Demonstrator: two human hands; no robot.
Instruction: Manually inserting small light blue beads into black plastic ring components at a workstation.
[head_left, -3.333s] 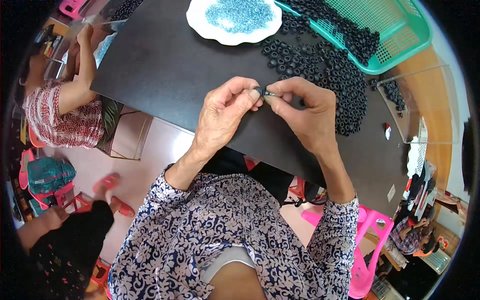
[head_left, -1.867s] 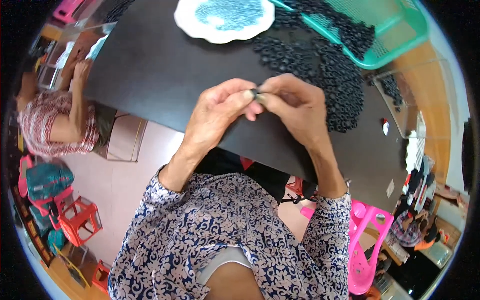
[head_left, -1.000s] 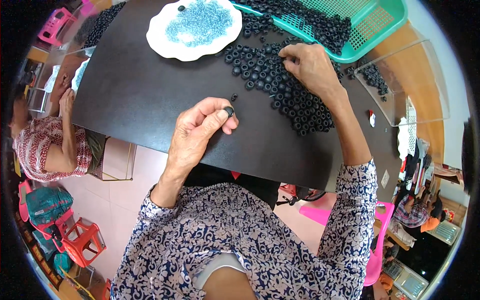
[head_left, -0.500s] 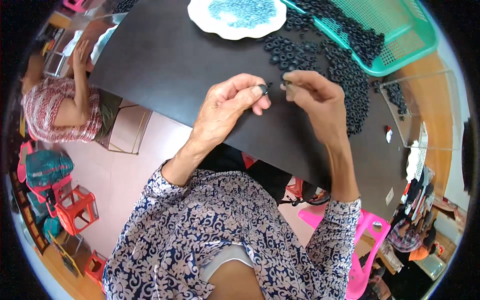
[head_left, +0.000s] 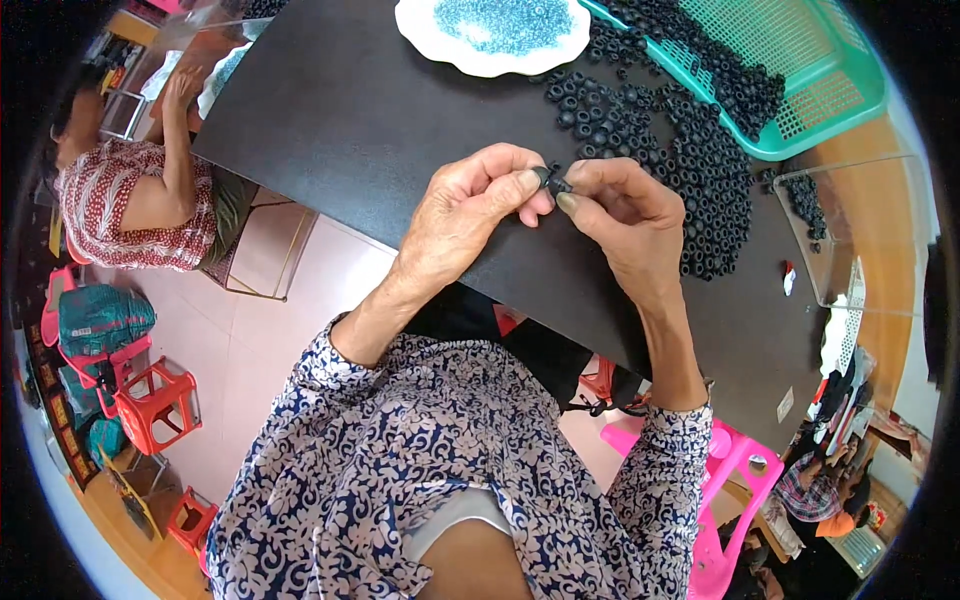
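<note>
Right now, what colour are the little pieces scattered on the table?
The little pieces are black, seen best in the head view.

No text can be read, not even on the teal bag (head_left: 105,315) or the pale label (head_left: 786,404).

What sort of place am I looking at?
Probably a small handwork workshop: black parts heaped on the table, more in a green basket, and another person seated at the left.
</note>
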